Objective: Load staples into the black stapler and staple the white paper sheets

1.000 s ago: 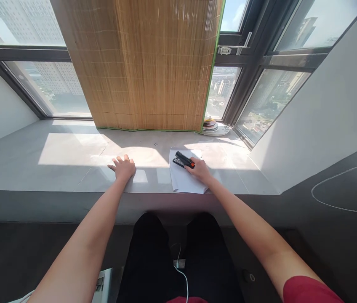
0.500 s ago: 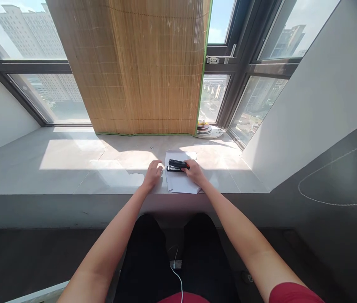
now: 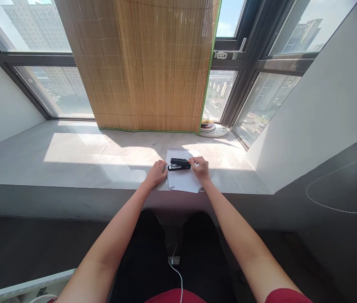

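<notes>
A black stapler (image 3: pixel 179 164) lies sideways across white sheets of paper (image 3: pixel 185 181) on the window sill, its two arms spread apart. My right hand (image 3: pixel 200 169) is at the stapler's right end, with thumb and fingers closed on it. At the paper's left edge, my left hand (image 3: pixel 157 172) has its fingers curled together near the stapler's left end. A small greyish bit shows at those fingertips, too small to make out.
The pale sill (image 3: pixel 121 168) runs under the windows. A bamboo blind (image 3: pixel 156 67) hangs down to its back part. Stacked plates (image 3: pixel 210 127) stand in the right back corner. Tiny bits lie behind the paper. A white cable (image 3: pixel 178 275) hangs between my legs.
My right hand has shifted to the stapler's right end, its fingers more raised. My left hand has come closer to the stapler and the paper's edge. The view has tilted slightly.
</notes>
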`<action>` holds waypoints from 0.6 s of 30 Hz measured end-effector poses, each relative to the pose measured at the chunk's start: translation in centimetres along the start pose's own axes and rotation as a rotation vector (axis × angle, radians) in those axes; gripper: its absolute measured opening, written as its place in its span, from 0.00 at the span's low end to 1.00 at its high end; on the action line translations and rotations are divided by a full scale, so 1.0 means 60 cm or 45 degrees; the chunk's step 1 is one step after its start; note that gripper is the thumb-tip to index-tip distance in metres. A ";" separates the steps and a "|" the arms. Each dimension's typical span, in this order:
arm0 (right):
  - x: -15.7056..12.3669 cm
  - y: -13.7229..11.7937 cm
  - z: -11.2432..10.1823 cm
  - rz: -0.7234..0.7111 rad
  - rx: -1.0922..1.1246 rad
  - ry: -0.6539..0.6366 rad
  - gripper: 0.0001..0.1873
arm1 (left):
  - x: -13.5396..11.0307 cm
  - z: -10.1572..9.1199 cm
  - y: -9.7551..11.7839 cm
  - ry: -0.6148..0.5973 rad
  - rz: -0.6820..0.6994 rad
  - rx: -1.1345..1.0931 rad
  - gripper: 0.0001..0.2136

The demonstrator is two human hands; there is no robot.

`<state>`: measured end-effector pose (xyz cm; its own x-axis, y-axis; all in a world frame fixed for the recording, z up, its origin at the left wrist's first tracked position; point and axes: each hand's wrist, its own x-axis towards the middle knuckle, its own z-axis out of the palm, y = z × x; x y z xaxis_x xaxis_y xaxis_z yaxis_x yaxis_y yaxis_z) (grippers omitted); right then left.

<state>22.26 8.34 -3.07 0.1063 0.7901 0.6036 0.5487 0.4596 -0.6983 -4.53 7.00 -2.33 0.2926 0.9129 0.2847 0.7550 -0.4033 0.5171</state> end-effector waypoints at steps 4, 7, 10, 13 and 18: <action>0.003 0.005 0.002 0.020 -0.037 -0.025 0.21 | -0.004 -0.003 -0.002 0.046 -0.020 -0.084 0.12; 0.003 0.004 0.001 0.067 -0.060 -0.058 0.20 | -0.005 -0.004 -0.003 0.075 -0.065 -0.130 0.15; 0.002 -0.004 -0.006 0.015 -0.062 -0.041 0.18 | -0.004 -0.004 -0.005 0.077 -0.120 -0.205 0.15; 0.010 -0.016 -0.012 -0.083 -0.019 -0.109 0.14 | 0.001 -0.004 -0.006 0.110 -0.175 -0.371 0.17; 0.042 -0.028 -0.004 -0.088 0.022 -0.625 0.23 | 0.004 -0.014 -0.012 0.254 -0.372 -0.994 0.18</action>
<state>21.80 9.46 -0.25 -0.3354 0.8533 0.3992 0.5265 0.5212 -0.6717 -5.49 7.45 -1.95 -0.0148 0.9882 0.1524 0.1418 -0.1488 0.9786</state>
